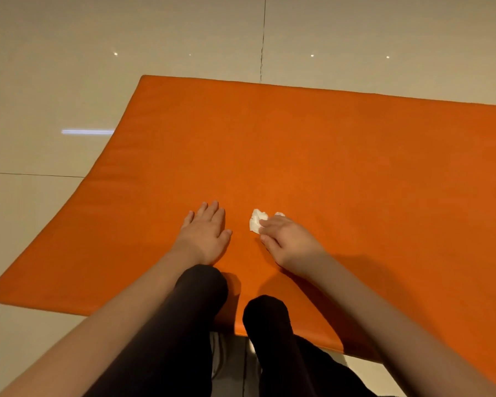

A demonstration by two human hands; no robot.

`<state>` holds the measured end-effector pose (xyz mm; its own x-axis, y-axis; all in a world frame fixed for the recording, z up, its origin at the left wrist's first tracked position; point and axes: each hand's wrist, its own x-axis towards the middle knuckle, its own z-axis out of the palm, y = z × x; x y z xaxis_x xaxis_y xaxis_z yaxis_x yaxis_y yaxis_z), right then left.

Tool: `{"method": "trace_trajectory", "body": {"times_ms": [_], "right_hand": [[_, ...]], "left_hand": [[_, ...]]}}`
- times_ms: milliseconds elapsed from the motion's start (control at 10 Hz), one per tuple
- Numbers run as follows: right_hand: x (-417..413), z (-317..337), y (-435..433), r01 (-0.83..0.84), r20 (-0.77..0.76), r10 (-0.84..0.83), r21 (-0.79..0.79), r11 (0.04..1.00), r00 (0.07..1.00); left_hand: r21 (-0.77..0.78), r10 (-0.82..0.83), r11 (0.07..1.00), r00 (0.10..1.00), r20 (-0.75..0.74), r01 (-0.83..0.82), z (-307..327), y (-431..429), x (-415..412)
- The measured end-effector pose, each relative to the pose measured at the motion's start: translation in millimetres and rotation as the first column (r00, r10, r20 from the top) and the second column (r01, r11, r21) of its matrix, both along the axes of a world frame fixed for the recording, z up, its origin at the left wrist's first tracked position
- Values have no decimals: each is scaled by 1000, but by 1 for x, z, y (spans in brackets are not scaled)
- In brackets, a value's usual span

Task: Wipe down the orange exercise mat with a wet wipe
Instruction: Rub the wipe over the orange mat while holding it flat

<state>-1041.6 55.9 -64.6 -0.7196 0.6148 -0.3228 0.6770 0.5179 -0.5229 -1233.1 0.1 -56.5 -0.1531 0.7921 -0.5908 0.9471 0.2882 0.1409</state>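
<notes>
The orange exercise mat [312, 156] lies flat on a tiled floor and fills the middle and right of the view. My left hand [205, 234] rests palm down on the mat with fingers spread, holding nothing. Just to its right, my right hand [287, 240] presses a crumpled white wet wipe [257, 220] against the mat, fingers curled over it. Part of the wipe sticks out past my fingertips.
Glossy beige floor tiles [69, 67] surround the mat at the left and back. My two knees in black trousers [201, 296] rest on the mat's near edge. The mat's left end [69, 224] stops short of the frame; its right end runs out of view.
</notes>
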Motion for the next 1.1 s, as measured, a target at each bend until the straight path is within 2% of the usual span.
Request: {"method": "trace_trajectory", "body": {"times_ms": [100,200,300,400,500,600,800,900,1000,1100], "right_hand": [[13,-2,3,0,-14,0,54,999,1000],[8,-5,8,123,-87,-115,100,987,990],[5,-3,-5,160,-139,-152,43,986,979],[21,2,-30,76,-239,-80,-26,997,968],[23,1,-20,122,-191,-125,-28,992,974],[7,1,-15,233,-168,-222,51,971,961],[40,24,-49,60,-242,-80,-89,994,967],[37,15,-31,134,-88,-132,9,991,987],[31,19,-47,231,-163,-227,7,973,960],[49,36,-77,136,-268,-162,-113,984,950]], "left_hand": [[3,-14,1000,1000,-7,14,3,-4,3],[9,-11,1000,1000,-21,11,3,-8,7],[10,-18,1000,999,-29,18,4,-12,9],[47,-29,998,999,-41,31,5,-19,11],[88,-15,996,998,-63,21,5,-24,14],[117,-3,993,997,-74,11,5,-25,14],[155,-6,988,997,-74,18,3,-29,15],[169,-1,985,998,-60,11,3,-30,14],[180,5,984,998,-59,6,5,-31,15],[179,-4,984,998,-63,15,5,-33,16]]}}
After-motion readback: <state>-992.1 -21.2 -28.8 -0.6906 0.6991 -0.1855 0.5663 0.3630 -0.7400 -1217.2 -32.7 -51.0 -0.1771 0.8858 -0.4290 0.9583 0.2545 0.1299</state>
